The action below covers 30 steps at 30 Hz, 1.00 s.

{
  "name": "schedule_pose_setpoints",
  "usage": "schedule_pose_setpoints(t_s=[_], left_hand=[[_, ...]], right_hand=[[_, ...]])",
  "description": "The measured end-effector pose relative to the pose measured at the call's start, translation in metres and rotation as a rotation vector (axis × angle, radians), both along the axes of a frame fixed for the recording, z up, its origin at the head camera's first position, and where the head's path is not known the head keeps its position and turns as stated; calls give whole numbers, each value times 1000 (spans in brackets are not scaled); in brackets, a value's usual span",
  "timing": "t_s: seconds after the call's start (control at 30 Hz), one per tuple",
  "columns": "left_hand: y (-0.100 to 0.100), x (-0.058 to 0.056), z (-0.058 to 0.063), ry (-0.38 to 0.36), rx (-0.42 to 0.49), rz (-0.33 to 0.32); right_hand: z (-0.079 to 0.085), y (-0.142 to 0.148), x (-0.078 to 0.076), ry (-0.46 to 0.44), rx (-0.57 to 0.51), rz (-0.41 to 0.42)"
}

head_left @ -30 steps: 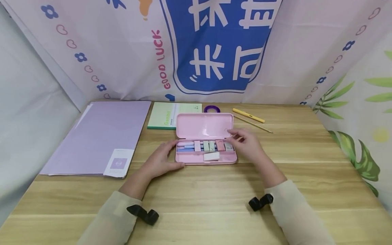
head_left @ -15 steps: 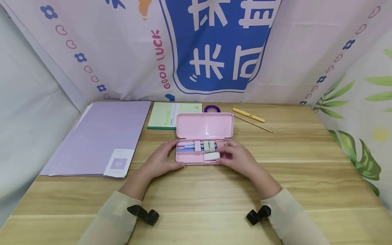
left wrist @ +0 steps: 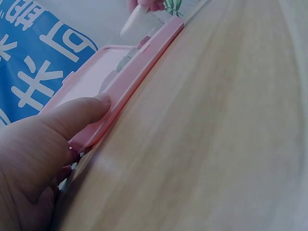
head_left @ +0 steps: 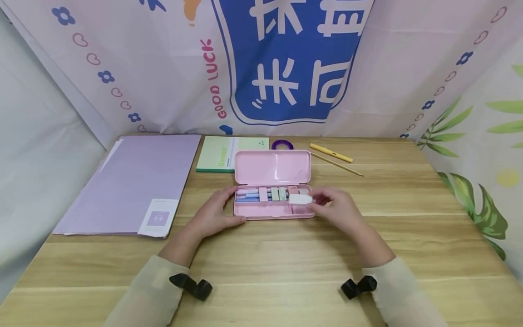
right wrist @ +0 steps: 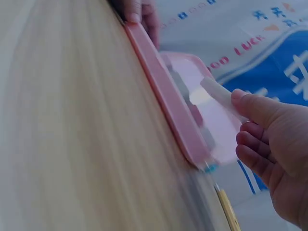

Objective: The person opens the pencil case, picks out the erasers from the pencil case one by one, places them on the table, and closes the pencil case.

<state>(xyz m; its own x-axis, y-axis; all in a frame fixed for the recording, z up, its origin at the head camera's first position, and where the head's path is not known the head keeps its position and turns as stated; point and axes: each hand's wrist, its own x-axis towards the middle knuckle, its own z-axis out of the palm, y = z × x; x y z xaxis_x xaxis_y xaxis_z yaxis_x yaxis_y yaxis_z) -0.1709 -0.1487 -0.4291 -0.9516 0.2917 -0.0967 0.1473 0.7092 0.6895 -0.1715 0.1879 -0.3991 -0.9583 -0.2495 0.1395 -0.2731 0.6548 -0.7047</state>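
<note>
A pink pencil case [head_left: 261,217] lies on the table with its lid [head_left: 273,167] raised at the back. My left hand [head_left: 214,213] grips its left end, the thumb on the front wall and the other fingers round the side. Between thumb and fingers, my right hand [head_left: 337,209] pinches a white eraser [head_left: 300,199], held up over the case's right part. Pens [head_left: 247,198] lie in the back compartment, with several small pastel blocks, green ones [head_left: 279,194] among them, across them. The bare front compartment [head_left: 261,210] has a divider toward the right.
A purple folder [head_left: 135,181] lies at the left. Behind the case are a green notebook [head_left: 212,154], a purple tape roll [head_left: 282,145], a yellow pen [head_left: 331,153] and a thin gold stick [head_left: 341,166]. A printed cloth [head_left: 380,68] hangs along the table's back edge.
My right hand has come from the lid's right corner down to the white eraser, then lifted it out of the front compartment and moved it right. My left hand has stayed put.
</note>
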Motion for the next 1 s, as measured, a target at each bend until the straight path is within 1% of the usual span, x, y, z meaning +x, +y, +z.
schedule_pose_setpoints(t_s=[0.1,0.2,0.3,0.43,0.53,0.63,0.77,0.87,1.0], left_hand=[[0,0,1,-3,0,1],[1,0,1,-2,3,2],[1,0,1,1,1,3],[1,-1,0,-3,-5,8],[1,-1,-1,-12,-8,15],[1,0,0,-16,-10,17],[1,1,1,-21,-4,16],[2,0,0,-21,1,15],[2,0,0,-11,-3,11]], right_hand=[[1,27,0,2,-39,-107],[0,59,1,18,-35,-218],[-2,92,2,21,-3,-327],[-7,131,4,-36,50,-460],[-11,151,3,-82,83,-531],[-15,165,0,-121,110,-569],[-20,175,-2,-169,139,-577],[-22,178,-3,-179,168,-555],[-24,179,-3,-170,197,-521]])
